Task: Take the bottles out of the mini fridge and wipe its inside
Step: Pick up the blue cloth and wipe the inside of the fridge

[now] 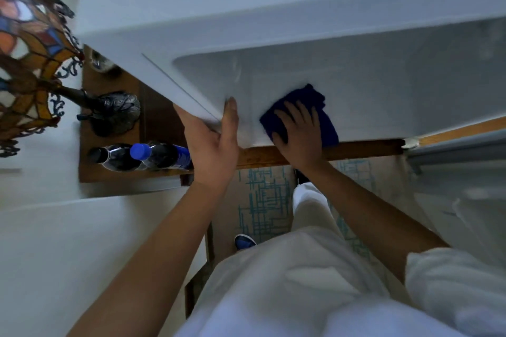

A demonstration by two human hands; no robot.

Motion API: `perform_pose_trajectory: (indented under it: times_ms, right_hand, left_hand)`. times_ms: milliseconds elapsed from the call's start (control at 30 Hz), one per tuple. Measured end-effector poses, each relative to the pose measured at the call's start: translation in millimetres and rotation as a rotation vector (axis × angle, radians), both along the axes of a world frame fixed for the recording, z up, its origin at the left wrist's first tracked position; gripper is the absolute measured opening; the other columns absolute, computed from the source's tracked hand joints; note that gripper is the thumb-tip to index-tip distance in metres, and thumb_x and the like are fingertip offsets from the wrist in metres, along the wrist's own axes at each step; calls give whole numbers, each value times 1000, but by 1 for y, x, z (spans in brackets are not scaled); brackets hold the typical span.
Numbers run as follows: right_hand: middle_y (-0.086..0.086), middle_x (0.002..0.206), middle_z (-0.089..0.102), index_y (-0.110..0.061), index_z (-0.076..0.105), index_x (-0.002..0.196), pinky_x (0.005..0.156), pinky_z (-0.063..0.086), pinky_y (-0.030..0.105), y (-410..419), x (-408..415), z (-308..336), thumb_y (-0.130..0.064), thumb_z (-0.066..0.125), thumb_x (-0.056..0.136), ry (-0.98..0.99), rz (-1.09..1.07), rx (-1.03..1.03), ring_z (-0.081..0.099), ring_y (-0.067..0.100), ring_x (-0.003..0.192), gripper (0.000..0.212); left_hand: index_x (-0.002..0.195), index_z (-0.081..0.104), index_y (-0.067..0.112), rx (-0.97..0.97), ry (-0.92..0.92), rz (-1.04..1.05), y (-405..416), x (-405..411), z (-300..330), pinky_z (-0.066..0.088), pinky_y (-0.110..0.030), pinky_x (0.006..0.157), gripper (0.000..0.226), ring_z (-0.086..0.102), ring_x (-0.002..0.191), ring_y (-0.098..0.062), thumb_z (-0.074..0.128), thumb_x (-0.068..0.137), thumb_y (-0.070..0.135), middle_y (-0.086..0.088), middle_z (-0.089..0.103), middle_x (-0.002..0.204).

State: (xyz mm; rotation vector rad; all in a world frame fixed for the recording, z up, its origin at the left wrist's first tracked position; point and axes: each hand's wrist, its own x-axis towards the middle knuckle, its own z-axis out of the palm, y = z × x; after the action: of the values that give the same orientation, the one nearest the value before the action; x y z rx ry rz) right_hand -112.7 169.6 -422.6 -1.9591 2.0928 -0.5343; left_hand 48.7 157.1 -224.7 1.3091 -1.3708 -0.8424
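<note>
Fridge (273,35) interior lies directly ahead of both hands, its opening running long from left to right. Right hand (299,131) presses flat, fingers spread, on a dark blue cloth (301,107) against the inner floor just inside the front lip. Left hand (212,142) grips the cabinet's front left corner, thumb inside, fingers wrapped behind the edge. Two bottles (142,156) stand outside, just left of the left hand. Unwiped surface appears to extend rightward and deeper; the right hand is nearer it.
</note>
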Motion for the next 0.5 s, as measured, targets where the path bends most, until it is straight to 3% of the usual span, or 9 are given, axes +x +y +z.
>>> perform_pose_trajectory:
  times_ms: [67,133,200,267,367,433,500]
  right_hand:
    - [10,157,47,-22,56,145,123,22,58,9,-13,-2,-42,57,96,42,-171,12,38,36,147,52]
    - [13,152,52,-20,61,139,117,31,55,6,-23,1,-38,61,95,47,-241,16,44,40,142,47]
    - [18,130,64,-14,71,117,100,43,50,-5,-28,8,-26,69,89,9,-249,-9,55,44,123,31]
    - [18,105,66,-9,71,93,83,45,44,-19,-30,12,-11,69,83,-56,-252,-43,60,42,102,11]
    - [17,92,64,-6,66,82,79,45,36,-29,-29,20,2,63,82,-232,-326,-118,59,36,93,8]
    - [17,94,65,-6,68,85,83,47,33,-34,-36,33,1,64,87,-330,-414,-249,61,35,95,8]
    - [18,101,66,-6,71,92,87,52,43,-47,-50,42,-7,66,91,-358,-503,-391,62,35,100,6]
  left_hand:
    - [132,31,30,17,-30,-9,-1,1,0,42,-11,104,55,56,119,15,60,100,-4,41,57,123]
    - [134,28,30,20,-28,-7,0,1,0,42,-17,110,55,56,122,12,60,100,0,32,55,128]
    - [137,24,24,-5,-22,2,0,2,-1,39,-18,112,57,54,123,13,61,101,1,24,50,131]
    - [137,24,25,-27,-37,-6,1,2,0,38,-16,112,57,53,123,15,61,100,1,24,48,131]
    - [139,23,29,-7,-57,-19,1,4,0,38,-18,114,60,51,127,13,62,101,4,22,48,134]
    - [148,21,19,29,-51,-19,0,9,-3,35,-34,123,64,49,138,-1,64,101,12,6,49,145]
    - [153,18,12,55,-62,-26,0,11,-2,31,-51,124,71,43,146,-20,65,101,19,-11,44,153]
